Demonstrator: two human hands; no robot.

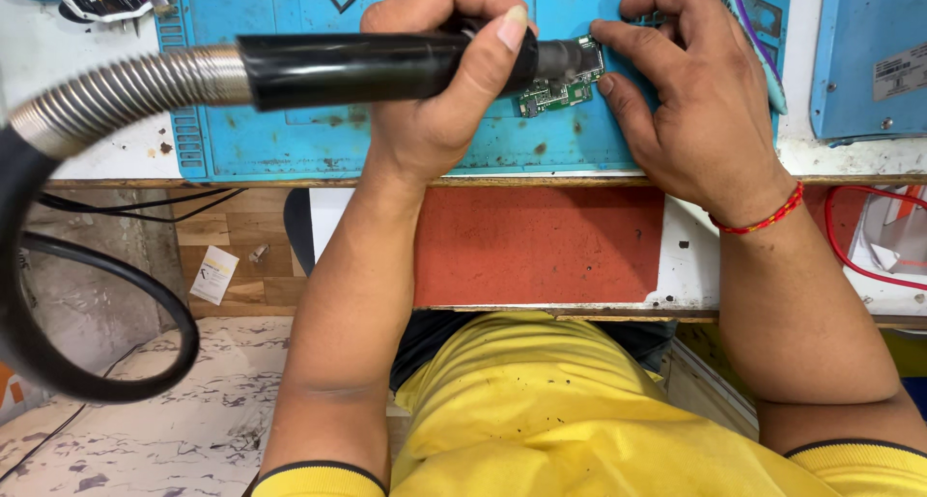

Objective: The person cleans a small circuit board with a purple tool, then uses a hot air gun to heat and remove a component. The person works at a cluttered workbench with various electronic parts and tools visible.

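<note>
Left hand (439,82): grip wrapped round black hot-air handle (377,67), thumb over top; nozzle end points to 3 o'clock, onto the board.
Hose (116,96): ribbed metal, runs off handle to 9 o'clock, joins black cable looping down at 8 o'clock.
Circuit board (560,91): small, green, flat on blue mat (290,130), approx 1 o'clock of frame centre, betw. both hands, right under nozzle tip.
Right hand (690,91): flat on mat, no closed grip; index fingertip & thumb touch board's right edge, pinning it.
Wrist: red thread band (768,217) on right.
Counter (541,246): red front panel below mat, 6 o'clock of board.
Shirt: yellow, bottom edge.
</note>
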